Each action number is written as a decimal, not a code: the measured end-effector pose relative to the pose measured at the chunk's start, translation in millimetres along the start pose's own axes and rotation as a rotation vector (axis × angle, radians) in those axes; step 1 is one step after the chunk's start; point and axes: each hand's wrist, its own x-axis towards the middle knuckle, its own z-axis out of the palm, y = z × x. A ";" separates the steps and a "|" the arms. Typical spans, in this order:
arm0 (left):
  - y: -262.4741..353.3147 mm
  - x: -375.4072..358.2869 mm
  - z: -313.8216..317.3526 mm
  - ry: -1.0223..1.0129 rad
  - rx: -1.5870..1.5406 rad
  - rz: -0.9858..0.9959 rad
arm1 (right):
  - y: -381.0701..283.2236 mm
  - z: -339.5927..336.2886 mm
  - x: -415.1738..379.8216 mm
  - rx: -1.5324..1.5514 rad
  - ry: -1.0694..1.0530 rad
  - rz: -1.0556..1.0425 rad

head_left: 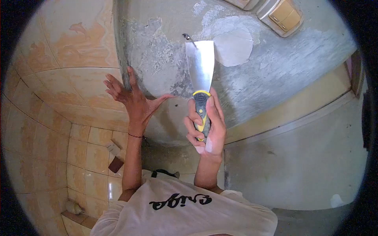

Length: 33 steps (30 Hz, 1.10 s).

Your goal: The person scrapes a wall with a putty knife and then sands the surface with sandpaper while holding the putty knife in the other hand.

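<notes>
My right hand [210, 128] is wrapped round the grey and yellow handle of a putty knife [201, 65]. Its wide metal blade points away from me and overlaps the grey wall [271, 74], near a dark metal bit [186, 36] sticking out. Beside the blade lies a smooth, pale patch of filler [233, 46] with smeared edges. White residue marks the heel of my right hand. My left hand [136, 102] has its fingers spread at the border between the tiles [78, 39] and the grey wall, its thumb stretched toward a rough, flaking area [155, 51].
Beige switch plates [285, 17] sit on the wall at the upper right. A pale ledge [291, 106] runs along the right side. Down on the left, a brown object [116, 164] and a grey one [113, 147] lie on the tiles.
</notes>
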 end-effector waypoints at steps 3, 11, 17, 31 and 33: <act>-3.6 2.2 -1.2 0.008 0.010 0.035 | 3.2 4.3 -2.3 -0.004 0.038 -0.014; -3.0 0.9 1.9 0.011 0.021 0.036 | -3.0 1.7 -3.6 0.012 0.069 -0.004; -3.6 0.4 2.3 0.009 0.011 0.031 | -2.7 2.5 -3.5 -0.023 0.065 -0.014; -3.7 -3.4 2.6 0.018 0.002 -0.005 | -4.9 4.5 -3.1 -0.021 0.113 -0.032; -3.0 -1.7 4.1 0.019 -0.009 -0.001 | -6.5 5.4 -3.7 -0.046 0.098 -0.034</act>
